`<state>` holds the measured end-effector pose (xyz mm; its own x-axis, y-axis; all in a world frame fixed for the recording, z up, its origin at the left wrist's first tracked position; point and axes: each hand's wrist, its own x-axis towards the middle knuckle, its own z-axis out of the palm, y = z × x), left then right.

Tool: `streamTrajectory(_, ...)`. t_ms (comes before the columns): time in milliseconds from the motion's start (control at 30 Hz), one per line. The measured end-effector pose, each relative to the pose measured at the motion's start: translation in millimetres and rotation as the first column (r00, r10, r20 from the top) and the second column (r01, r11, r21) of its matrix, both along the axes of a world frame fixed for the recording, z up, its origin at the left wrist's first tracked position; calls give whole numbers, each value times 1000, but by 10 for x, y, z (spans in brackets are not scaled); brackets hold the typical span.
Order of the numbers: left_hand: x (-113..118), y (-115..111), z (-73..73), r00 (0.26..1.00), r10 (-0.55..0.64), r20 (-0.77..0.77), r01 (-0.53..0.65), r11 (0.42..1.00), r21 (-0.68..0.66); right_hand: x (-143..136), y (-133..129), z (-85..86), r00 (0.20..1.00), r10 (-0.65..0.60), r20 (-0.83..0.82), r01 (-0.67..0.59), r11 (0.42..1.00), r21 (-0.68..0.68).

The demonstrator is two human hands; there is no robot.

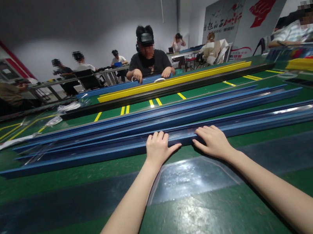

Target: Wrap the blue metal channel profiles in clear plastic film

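Rail [77,160]: where is it to be found?

It is laid from side to side on the green bench [197,225], the nearest of the blue ones, directly under both hands.

How is it met by the left hand [158,148]?

Its near wall is covered from above. The left fingers [157,135] are draped over the top edge toward the trough, and the thumb is stretched inward along the near side.

And by the right hand [215,141]?

The near wall is covered there too, with those fingers laid over the edge and the thumb pointed toward the other. Between the two thumbs a short stretch of rail is left exposed.

Are the fingers clenched?

They are spread rather than clenched. Whether the wall is pinched or merely pressed cannot be told.

What is seen around it?

On the near side, a clear strip [293,152] is crossed by both forearms. Beyond, at least one more blue rail [174,118] is seen, then a black bar [170,90] and a yellow bar [174,81]. Behind these, a co-worker [149,60] is seated.
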<state>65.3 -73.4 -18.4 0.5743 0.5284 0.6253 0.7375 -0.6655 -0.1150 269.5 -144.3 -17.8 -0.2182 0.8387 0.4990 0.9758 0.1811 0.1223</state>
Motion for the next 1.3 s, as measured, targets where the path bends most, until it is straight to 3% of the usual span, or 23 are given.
streamTrajectory(1300,9,51,-34,998,-19,58,16,999,47,13,5,-19,1000,1,2,-1,1000,6)
